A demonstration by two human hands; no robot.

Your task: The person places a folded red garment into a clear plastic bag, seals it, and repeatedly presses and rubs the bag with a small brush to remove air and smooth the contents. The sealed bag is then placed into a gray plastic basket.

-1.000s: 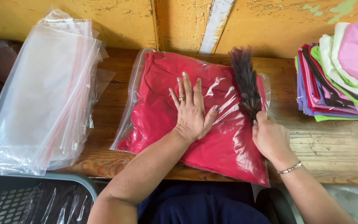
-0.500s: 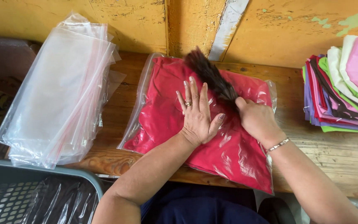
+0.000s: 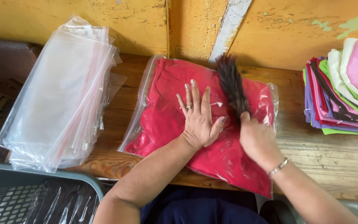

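View from above of a worn wooden bench (image 3: 332, 157) set against a yellow painted wall (image 3: 295, 33). The left hand (image 3: 198, 118) lies flat, palm down and fingers spread wide, gripping nothing; it presses on a clear plastic bag (image 3: 146, 89) that holds a folded red garment (image 3: 166, 120), and a ring shows on one finger. The bag lies directly beneath this hand, extending beyond the fingertips toward the wall and back past the wrist to the near edge of the bench. Just beside the thumb of the left hand, the right hand (image 3: 258, 139) is closed around the handle of a dark bristle brush (image 3: 232, 85); the bristles project from the top of the fist away from the person and rest on the upper surface of the bag. A thin bracelet (image 3: 279, 166) circles the right wrist. Outward of the left hand, well apart from it, lies a stack of empty transparent bags (image 3: 59, 99) with red sealing strips, slanting across the end of the bench. Outward of the right hand, beyond the edge of the filled bag, stands a pile of folded cloths (image 3: 344, 95) in pink, white, green, purple and dark red. Below the left forearm, nearer the person, the rim of a grey perforated basket (image 3: 42, 176) is visible, with more clear plastic inside it.
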